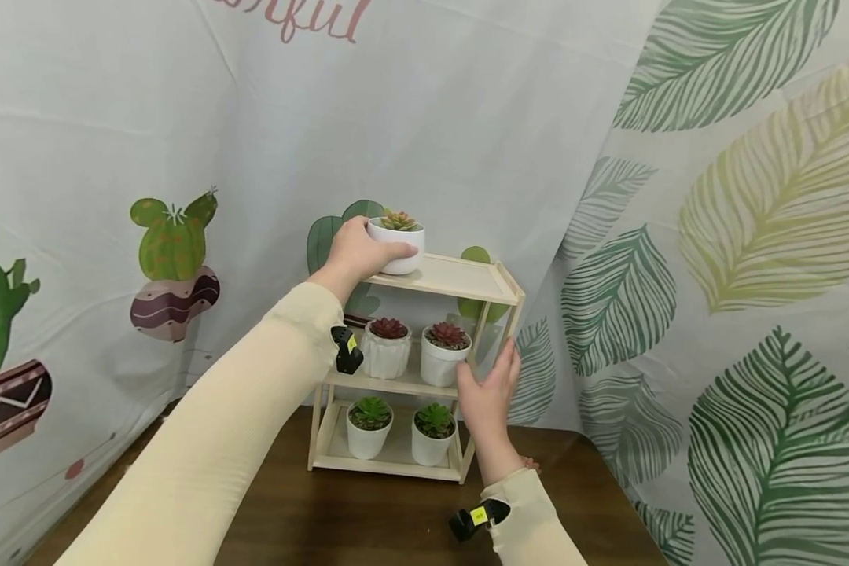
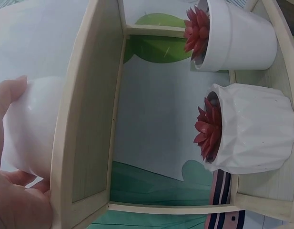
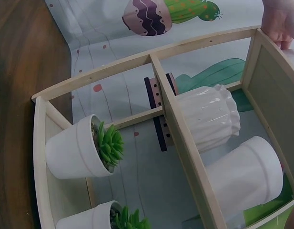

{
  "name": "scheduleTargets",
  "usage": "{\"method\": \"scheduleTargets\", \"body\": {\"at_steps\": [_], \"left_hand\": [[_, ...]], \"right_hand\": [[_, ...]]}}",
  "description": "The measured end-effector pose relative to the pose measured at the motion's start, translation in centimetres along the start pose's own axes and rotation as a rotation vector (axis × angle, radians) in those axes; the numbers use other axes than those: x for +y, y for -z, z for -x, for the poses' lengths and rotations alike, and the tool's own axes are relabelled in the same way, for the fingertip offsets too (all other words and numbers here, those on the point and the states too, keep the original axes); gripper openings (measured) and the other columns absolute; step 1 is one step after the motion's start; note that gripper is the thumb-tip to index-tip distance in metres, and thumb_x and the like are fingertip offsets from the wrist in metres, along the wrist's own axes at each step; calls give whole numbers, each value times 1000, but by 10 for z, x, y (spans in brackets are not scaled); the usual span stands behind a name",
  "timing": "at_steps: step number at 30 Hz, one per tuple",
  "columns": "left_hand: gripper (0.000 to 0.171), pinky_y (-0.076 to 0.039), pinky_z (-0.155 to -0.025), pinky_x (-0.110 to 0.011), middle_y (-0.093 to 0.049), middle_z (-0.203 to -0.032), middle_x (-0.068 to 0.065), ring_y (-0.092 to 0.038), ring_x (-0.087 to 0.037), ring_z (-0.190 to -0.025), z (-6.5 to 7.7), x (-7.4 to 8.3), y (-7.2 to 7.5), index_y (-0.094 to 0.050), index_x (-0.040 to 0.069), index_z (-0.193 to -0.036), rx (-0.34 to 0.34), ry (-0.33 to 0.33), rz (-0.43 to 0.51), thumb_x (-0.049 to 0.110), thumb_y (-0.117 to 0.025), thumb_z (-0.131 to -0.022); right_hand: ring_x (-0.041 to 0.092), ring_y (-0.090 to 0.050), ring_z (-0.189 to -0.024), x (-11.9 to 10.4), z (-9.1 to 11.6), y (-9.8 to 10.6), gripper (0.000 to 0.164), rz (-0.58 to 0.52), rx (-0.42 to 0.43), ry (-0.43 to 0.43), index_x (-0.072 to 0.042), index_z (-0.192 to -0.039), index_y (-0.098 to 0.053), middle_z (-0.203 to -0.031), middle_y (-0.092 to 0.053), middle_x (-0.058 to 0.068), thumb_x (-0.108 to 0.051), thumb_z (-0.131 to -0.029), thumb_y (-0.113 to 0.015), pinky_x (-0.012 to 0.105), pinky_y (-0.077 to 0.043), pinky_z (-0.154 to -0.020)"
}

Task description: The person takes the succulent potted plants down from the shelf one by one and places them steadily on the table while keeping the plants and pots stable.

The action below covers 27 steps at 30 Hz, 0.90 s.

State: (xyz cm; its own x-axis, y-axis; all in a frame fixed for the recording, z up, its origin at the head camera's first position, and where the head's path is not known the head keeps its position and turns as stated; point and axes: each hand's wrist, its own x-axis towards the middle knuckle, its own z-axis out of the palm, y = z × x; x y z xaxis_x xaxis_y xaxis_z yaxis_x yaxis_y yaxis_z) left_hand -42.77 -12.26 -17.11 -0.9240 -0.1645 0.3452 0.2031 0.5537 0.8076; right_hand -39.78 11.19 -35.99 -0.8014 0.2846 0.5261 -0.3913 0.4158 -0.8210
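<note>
My left hand point(image 1: 364, 251) grips a low, round white pot point(image 1: 399, 250) with an orange-green succulent, thumb across its front. The pot is at the left end of the top board of a three-tier wooden shelf point(image 1: 460, 275). In the left wrist view, the fingers curl round the white pot point(image 2: 35, 126) beside the board's edge. My right hand point(image 1: 488, 397) holds the shelf's right side at middle height, thumb and fingers on either side of the upright. Its thumb is close to a smooth white pot point(image 1: 442, 365) with a red succulent.
A ridged white pot point(image 1: 385, 354) with a red succulent shares the middle tier. Below, two white pots hold green succulents, one left point(image 1: 369, 432) and one right point(image 1: 433, 440). The shelf stands on a dark wooden table point(image 1: 368, 519) before a printed cloth backdrop point(image 1: 467, 118).
</note>
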Motion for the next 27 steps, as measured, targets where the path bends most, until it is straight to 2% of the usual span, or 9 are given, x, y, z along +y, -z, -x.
{"method": "scheduleTargets", "body": {"at_steps": [6,13,21,27], "left_hand": [[100,-50,-108,-51,-47,-152,-16,-51,-33,-135,0,-3,3,-33,9,-158,14,5,8,52,-82,-82],[100,-49,-109,-49,-48,-151,-16,-51,-32,-134,-2,-2,13,-35,8,-157,-19,22,25,54,-81,-82],[100,-49,-109,-45,-51,-149,-14,-54,-29,-130,2,18,37,-36,8,-158,-73,-34,85,50,-83,-81],[100,-50,-108,-44,-51,-149,-17,-54,-28,-129,8,26,58,-34,5,-158,-89,-64,74,49,-82,-82]], "right_hand": [[38,-14,-159,-4,1,-2,98,13,-18,-19,-16,-167,-5,-172,-8,15,-28,-91,-65,62,-28,-123],[38,-14,-159,-4,2,-2,96,10,-48,-39,-16,-167,-4,-173,-6,15,-31,-92,-63,62,-29,-123],[37,-16,-158,-3,-1,3,95,-1,-26,-19,-16,-167,-6,-172,-9,15,-28,-92,-64,58,-28,-124],[37,-16,-158,-6,-1,7,94,7,-43,-19,-12,-167,-8,-172,-10,16,-27,-93,-64,58,-28,-124]]}}
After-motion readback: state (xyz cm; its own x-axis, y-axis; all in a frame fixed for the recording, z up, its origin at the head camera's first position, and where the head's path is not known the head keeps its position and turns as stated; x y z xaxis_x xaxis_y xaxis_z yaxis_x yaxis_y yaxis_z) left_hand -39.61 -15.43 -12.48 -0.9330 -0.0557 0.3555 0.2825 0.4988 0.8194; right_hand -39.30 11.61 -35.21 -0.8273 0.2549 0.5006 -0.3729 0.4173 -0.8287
